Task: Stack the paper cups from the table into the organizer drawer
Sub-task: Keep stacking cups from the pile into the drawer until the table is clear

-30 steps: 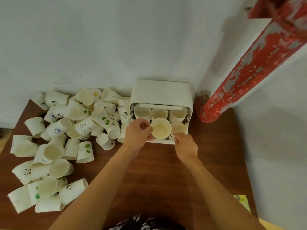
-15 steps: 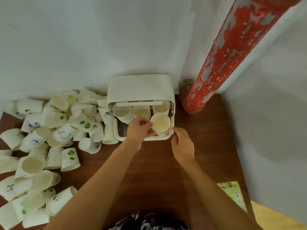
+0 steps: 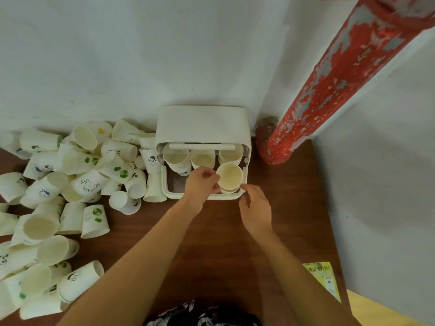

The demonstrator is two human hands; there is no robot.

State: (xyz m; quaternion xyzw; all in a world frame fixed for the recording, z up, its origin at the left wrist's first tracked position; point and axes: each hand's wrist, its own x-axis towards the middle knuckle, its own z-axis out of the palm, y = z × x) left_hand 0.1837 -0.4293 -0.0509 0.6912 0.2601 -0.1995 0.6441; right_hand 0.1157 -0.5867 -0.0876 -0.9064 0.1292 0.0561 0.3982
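Observation:
A white organizer (image 3: 202, 124) stands against the wall, its drawer (image 3: 202, 196) pulled out toward me. Three cup stacks (image 3: 202, 160) fill the drawer's back row. My left hand (image 3: 200, 182) pinches the rim of a paper cup (image 3: 229, 176) that sits upright on another cup at the drawer's front right. At the drawer's front right corner my right hand (image 3: 255, 208) rests with its fingers loosely curled and holds nothing. A heap of several loose paper cups (image 3: 77, 184) lies on the table to the left.
The brown table (image 3: 211, 250) ends at a wall behind and on the right. A peeling red pipe (image 3: 329, 90) rises from the back right corner beside the organizer. A yellow-green packet (image 3: 322, 278) lies near the table's right edge.
The held cup went from the drawer's front middle to its front right and now sits on another cup. My right hand stayed at the drawer's front corner. The camera view shifted.

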